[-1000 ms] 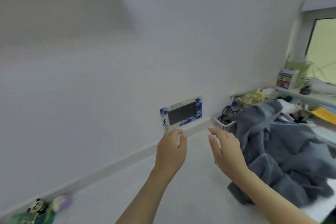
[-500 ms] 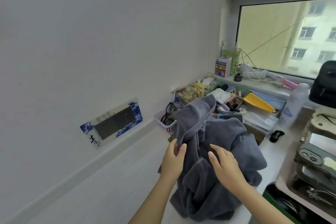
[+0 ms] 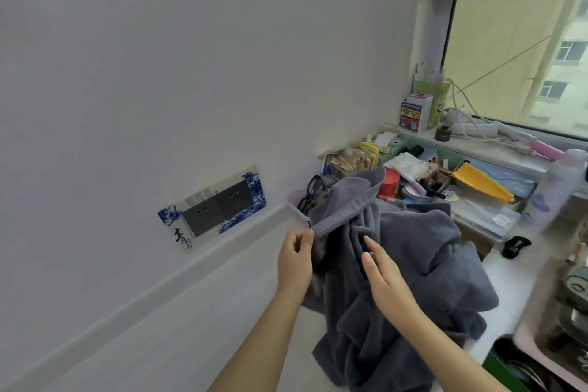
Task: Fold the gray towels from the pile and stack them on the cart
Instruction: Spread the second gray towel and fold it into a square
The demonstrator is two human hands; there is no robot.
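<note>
Head view. The heap of crumpled gray terry towels (image 3: 397, 280) is lying unfolded on the white counter (image 3: 197, 337), just in front of the clutter below the window sill. No folded towel is being shown anywhere, and no cart can be made out with certainty; the shapes at the far right edge are too blurred to name. The task is being judged as barely begun: one towel is only now being singled out, with all folding and stacking left.

The hemmed edge of the top towel is being pinched by the left hand (image 3: 294, 259) between thumb and fingertips. The right hand (image 3: 386, 280) is being held flat, fingers straight and spread, against the cloth just beside it, gripping nothing.
</note>
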